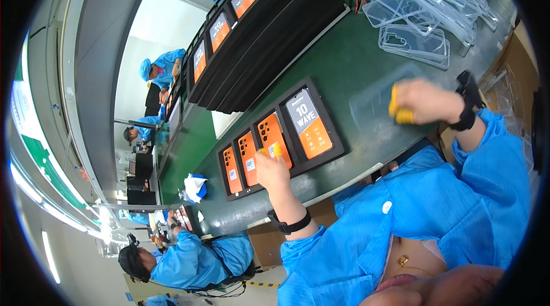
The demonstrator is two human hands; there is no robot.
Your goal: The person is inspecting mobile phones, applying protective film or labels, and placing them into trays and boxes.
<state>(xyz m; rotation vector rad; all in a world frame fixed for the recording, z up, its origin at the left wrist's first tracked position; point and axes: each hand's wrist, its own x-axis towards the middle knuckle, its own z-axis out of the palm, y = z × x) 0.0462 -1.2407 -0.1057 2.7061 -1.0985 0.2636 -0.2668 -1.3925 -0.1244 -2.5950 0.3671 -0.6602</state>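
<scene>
A black tray (pixel 338 149) on the green bench holds several phones in a row. Three show orange backs with camera rings, among them the leftmost orange phone (pixel 229 164); the rightmost phone (pixel 308 121) carries a grey and orange printed sheet. My left hand (pixel 273 172), yellow covers on its fingertips, rests over the lower part of the third orange phone (pixel 269 132), fingers apart. Right of the tray, my right hand (pixel 424 100), also with yellow finger covers, is closed on a clear plastic case (pixel 371 101), which is smeared by motion.
Several clear plastic cases (pixel 427 5) lie heaped at the far right of the bench. Behind the tray rises a tall stack of black trays (pixel 275 37), its top one loaded with phones. A blue and white bundle (pixel 195 188) stands left. Co-workers sit along the line.
</scene>
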